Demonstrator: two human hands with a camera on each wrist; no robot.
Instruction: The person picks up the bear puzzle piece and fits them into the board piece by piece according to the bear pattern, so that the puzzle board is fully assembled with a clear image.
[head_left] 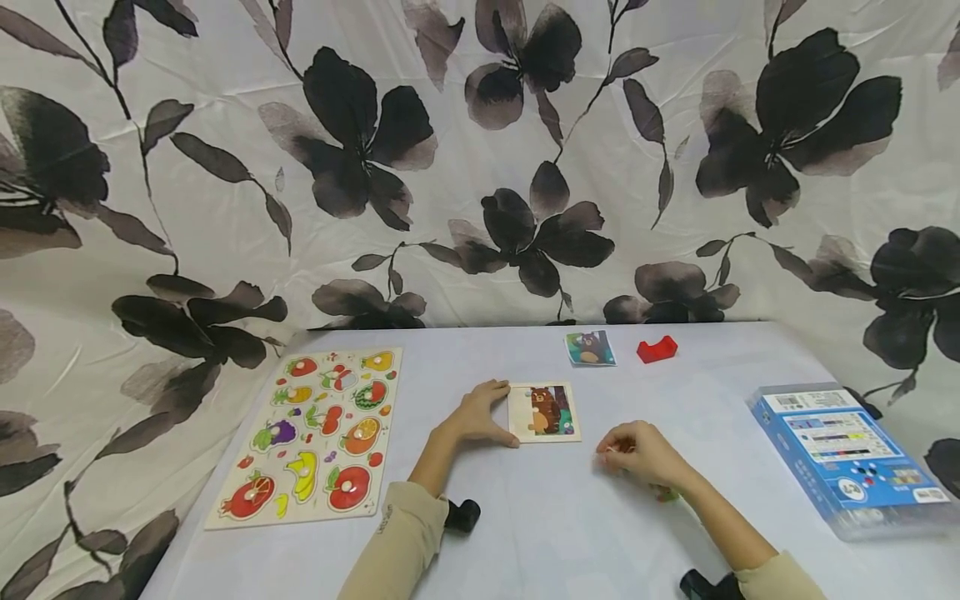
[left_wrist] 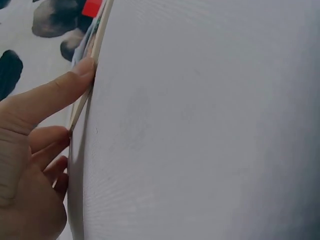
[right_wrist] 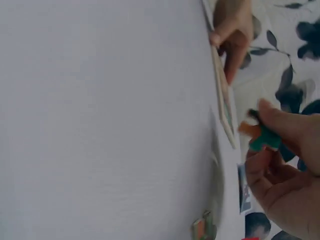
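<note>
A small square wooden bear puzzle board (head_left: 555, 412) lies on the white table, its picture filled in on the right part and bare wood showing on the left. My left hand (head_left: 480, 414) holds its left side, thumb at the near corner and fingers at the far one. Just right of the board, my right hand (head_left: 637, 454) pinches a small puzzle piece (right_wrist: 266, 139) coloured green, orange and black, clearest in the right wrist view. More loose puzzle pieces (right_wrist: 204, 227) lie on the table, partly hidden beneath the right forearm in the head view.
A fruit puzzle board (head_left: 311, 437) lies at the left. Behind the bear board are a bear picture card (head_left: 590, 348) and a red curved piece (head_left: 657, 349). At the right sits a blue-labelled clear box (head_left: 847, 454). A floral cloth (head_left: 525, 167) hangs behind the table.
</note>
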